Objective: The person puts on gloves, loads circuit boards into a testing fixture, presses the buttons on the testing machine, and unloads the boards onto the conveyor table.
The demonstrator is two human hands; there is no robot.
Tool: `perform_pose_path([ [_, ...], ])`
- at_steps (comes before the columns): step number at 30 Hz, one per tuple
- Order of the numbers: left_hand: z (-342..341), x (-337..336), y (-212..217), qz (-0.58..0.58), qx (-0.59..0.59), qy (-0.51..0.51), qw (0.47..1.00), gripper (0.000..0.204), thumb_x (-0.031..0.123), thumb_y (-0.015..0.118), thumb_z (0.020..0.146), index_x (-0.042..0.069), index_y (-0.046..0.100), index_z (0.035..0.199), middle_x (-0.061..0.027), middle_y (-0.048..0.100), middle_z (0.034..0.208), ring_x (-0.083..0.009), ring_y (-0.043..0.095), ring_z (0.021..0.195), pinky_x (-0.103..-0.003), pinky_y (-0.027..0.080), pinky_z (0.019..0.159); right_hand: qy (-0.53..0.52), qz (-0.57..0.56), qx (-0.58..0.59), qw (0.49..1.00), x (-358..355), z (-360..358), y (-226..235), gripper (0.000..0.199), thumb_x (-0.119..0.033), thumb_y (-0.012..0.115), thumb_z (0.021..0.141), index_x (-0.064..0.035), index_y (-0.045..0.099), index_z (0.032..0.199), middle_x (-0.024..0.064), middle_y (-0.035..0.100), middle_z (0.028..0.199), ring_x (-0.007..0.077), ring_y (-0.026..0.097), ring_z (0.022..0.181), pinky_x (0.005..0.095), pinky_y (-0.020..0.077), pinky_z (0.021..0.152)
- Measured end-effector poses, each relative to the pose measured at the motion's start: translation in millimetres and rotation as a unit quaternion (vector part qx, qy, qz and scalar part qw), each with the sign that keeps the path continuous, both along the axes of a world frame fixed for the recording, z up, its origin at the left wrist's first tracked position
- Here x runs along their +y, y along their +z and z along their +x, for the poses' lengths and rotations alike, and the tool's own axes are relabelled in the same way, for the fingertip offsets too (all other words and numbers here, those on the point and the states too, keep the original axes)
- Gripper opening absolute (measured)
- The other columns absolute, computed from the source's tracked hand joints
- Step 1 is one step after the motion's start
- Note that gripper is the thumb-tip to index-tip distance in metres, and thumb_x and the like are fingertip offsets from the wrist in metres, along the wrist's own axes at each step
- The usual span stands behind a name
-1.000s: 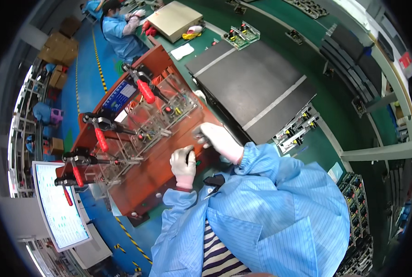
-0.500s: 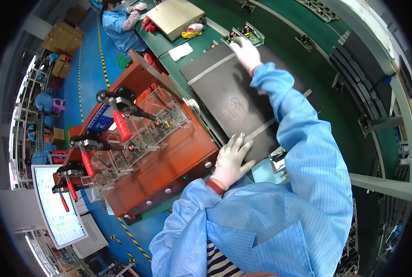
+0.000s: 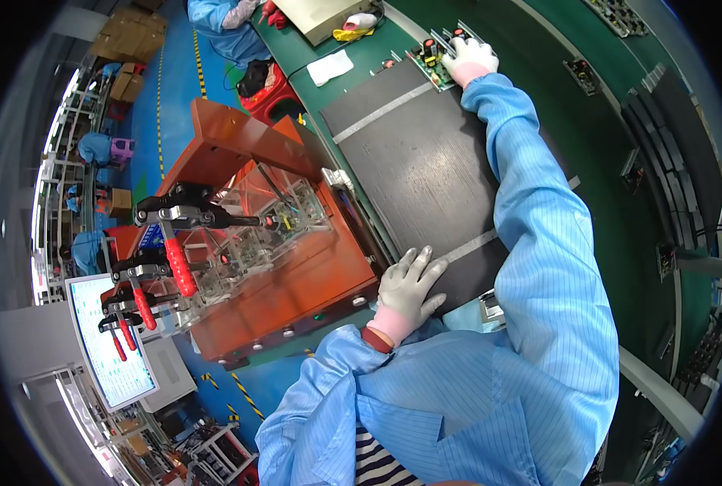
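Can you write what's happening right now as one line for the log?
left hand: flat on dark mat | right hand: on green circuit board | orange fixture: untouched

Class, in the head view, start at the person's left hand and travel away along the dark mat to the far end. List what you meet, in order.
Left hand, flat on the dark mat → pale stripe across the mat → right hand on a green circuit board → white paper → yellow object.

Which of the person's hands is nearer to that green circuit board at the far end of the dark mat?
The right hand, which rests on the green circuit board. The left hand lies flat on the dark mat's near edge, far from the board.
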State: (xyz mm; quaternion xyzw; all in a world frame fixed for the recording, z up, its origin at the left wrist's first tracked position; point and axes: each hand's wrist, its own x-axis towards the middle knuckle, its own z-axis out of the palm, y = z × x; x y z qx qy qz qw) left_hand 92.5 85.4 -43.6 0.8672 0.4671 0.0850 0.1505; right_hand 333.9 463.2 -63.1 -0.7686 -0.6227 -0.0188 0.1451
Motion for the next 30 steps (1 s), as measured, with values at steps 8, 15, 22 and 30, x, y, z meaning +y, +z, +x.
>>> perform_pose_path([
  [8,-1,-3,-6,-0.002,0.015,-0.007,1.000,0.065,0.040,0.065,0.084,0.022,0.045,0.142,-0.0096,0.041,0.149,-0.0348,0.044,0.133,-0.045,0.040,0.101,0.088,0.067,0.031,0.993,-128,-34,-7,0.045,-0.038,0.054,0.081,-0.0098,0.060,0.116,0.0175,0.060,0.111,0.0357,0.058,0.097,0.0457,0.0457,0.086],
  [15,-7,-2,-6,0.027,0.020,-0.050,0.998,0.059,0.037,0.064,0.086,0.018,0.049,0.140,-0.0098,0.044,0.147,-0.0340,0.046,0.131,-0.044,0.041,0.099,0.126,0.070,0.099,0.985,-265,-57,-4,0.043,-0.031,0.062,0.078,-0.0087,0.063,0.115,0.0166,0.061,0.114,0.0346,0.058,0.100,0.0432,0.0464,0.090],
  [22,-78,-6,1,-0.043,-0.227,-0.016,0.973,0.039,0.028,0.062,0.088,0.011,0.062,0.123,-0.0102,0.059,0.126,-0.0301,0.057,0.114,-0.038,0.046,0.092,0.070,0.218,0.189,0.955,-330,-102,27,0.036,-0.017,0.061,0.084,-0.0075,0.062,0.118,0.0124,0.062,0.121,0.0308,0.058,0.107,0.0385,0.0452,0.095],
  [30,-181,-47,28,-0.027,-0.307,0.190,0.932,0.025,0.025,0.061,0.090,0.005,0.069,0.101,-0.0090,0.066,0.093,-0.0283,0.062,0.081,-0.035,0.049,0.075,0.266,0.057,0.486,0.830,-403,-239,55,0.019,-0.012,0.055,0.091,-0.0030,0.067,0.103,0.0102,0.065,0.103,0.0256,0.062,0.090,0.0328,0.0491,0.082],
])
